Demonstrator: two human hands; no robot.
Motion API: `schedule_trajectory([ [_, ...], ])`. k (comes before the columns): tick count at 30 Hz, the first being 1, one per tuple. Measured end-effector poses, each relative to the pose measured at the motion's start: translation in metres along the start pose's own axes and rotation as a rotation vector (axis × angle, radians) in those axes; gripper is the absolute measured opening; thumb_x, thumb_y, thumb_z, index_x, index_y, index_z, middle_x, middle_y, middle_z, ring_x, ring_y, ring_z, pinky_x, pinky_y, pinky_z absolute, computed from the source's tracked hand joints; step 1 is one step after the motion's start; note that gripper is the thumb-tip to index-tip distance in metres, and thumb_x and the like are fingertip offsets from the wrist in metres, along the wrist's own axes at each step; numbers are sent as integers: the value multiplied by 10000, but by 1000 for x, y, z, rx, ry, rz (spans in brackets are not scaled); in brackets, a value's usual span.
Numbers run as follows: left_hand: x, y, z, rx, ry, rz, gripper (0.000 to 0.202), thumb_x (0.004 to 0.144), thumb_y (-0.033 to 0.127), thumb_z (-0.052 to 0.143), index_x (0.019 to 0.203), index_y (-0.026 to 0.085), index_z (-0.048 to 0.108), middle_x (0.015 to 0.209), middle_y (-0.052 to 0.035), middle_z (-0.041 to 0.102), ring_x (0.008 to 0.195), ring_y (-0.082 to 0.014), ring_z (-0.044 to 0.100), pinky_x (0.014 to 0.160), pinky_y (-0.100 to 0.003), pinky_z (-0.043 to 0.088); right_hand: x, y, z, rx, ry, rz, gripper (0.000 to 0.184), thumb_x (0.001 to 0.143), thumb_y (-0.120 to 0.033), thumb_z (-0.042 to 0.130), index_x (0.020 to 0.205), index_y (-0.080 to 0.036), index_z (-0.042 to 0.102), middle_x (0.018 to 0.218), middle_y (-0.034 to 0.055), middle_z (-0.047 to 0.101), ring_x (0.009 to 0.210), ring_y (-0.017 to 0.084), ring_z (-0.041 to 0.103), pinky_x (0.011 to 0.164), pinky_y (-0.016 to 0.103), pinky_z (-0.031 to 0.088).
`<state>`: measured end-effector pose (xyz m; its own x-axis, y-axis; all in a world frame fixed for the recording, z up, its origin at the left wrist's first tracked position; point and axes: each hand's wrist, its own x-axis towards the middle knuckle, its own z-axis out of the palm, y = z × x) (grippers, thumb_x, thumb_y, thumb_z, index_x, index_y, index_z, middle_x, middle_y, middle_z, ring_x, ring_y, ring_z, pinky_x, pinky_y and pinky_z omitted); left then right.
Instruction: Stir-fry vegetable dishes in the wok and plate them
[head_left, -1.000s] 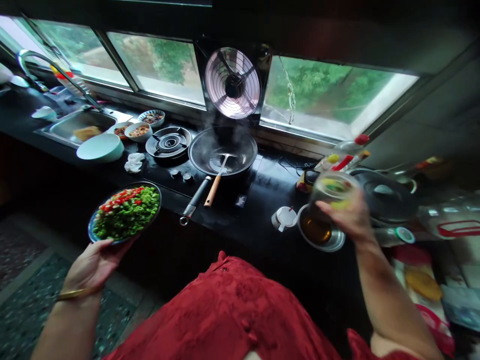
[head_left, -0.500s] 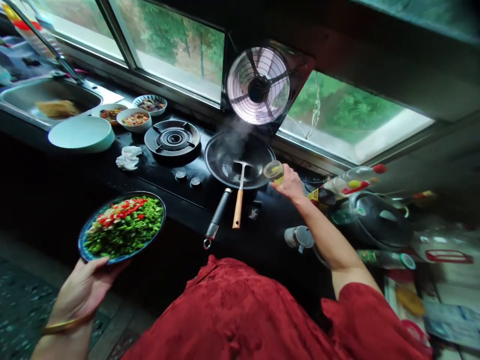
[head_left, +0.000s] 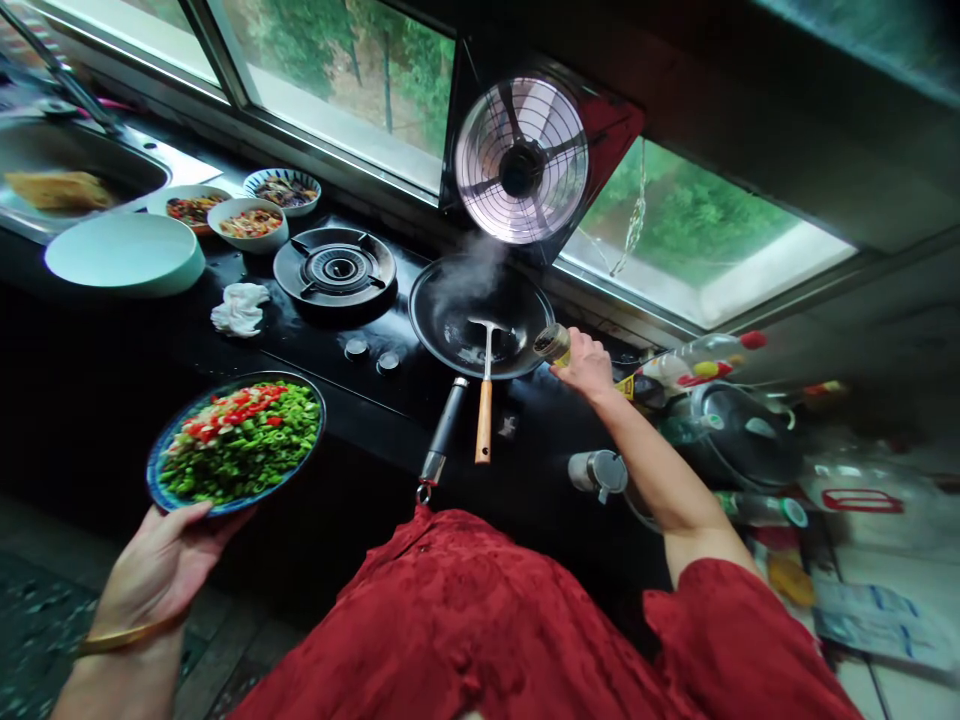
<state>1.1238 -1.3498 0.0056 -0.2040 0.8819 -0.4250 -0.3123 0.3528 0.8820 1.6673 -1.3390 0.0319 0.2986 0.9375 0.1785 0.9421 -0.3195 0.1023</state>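
Observation:
My left hand [head_left: 169, 560] is closed on the near rim of a blue-edged plate [head_left: 156, 478], holding it in front of the counter. Chopped green vegetable [head_left: 247, 455] and chopped red pepper [head_left: 232, 412] are heaped on it. My right hand [head_left: 585, 365] grips a small clear jar [head_left: 553, 344], tilted toward the wok's right rim; its contents are hard to make out. Steam rises from the dark wok [head_left: 435, 325] on the stove. A spatula [head_left: 485, 420] with a wooden handle rests in the wok, its handle pointing at me, beside the wok's black handle [head_left: 448, 425].
Left of the wok is a bare burner [head_left: 337, 268], with a crumpled white cloth [head_left: 240, 310], a pale green bowl [head_left: 124, 250] and several food bowls [head_left: 251, 222] beyond. A metal canister [head_left: 598, 473], bottles [head_left: 705, 360] and a lidded pot [head_left: 742, 435] stand to the right.
The view has shifted slightly, so the sink and bowls sit further left. My right hand has tipped the jar a little differently over the wok's rim. My left hand still holds the plate.

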Motion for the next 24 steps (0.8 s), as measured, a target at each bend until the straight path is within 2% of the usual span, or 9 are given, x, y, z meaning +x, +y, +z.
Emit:
schedule_trajectory([
  [7, 2, -3, -6, 0, -20, 9, 722, 500, 44, 661, 1135, 386, 635, 1086, 55, 719, 862, -175, 696, 680, -264, 619, 3, -7, -6, 32, 32, 9, 755, 750, -438, 660, 1371, -110, 384, 1223, 193, 549, 995, 337, 519, 815, 424, 422],
  [13, 2, -5, -9, 5, -27, -9, 656, 500, 58, 676, 1088, 349, 665, 1086, 42, 721, 901, -190, 694, 710, -273, 618, 6, -6, -6, 104, -35, 101, 751, 703, -422, 712, 1339, -133, 436, 1205, 183, 576, 1009, 349, 555, 848, 455, 445],
  [17, 0, -4, -7, 8, -40, 1, 624, 506, 63, 679, 1064, 342, 671, 1095, 46, 718, 918, -190, 690, 712, -282, 622, 2, -1, -7, 465, 57, 204, 751, 636, -438, 760, 1272, -163, 471, 1186, 151, 608, 1044, 327, 580, 901, 465, 463],
  [20, -1, 0, 0, 36, -50, -1, 623, 496, 70, 680, 1060, 332, 673, 1094, 43, 719, 918, -197, 693, 702, -284, 625, -6, 2, -7, 797, 181, 254, 781, 596, -468, 771, 1250, -178, 456, 1155, 119, 632, 1045, 284, 596, 939, 459, 464],
  [24, -4, 11, 17, 80, -108, -4, 691, 465, 79, 689, 1098, 352, 659, 1116, 44, 717, 1050, -249, 666, 717, -307, 632, -40, 23, -12, 997, 394, 356, 818, 585, -514, 773, 1241, -157, 439, 1131, 122, 625, 1026, 262, 605, 958, 465, 463],
])
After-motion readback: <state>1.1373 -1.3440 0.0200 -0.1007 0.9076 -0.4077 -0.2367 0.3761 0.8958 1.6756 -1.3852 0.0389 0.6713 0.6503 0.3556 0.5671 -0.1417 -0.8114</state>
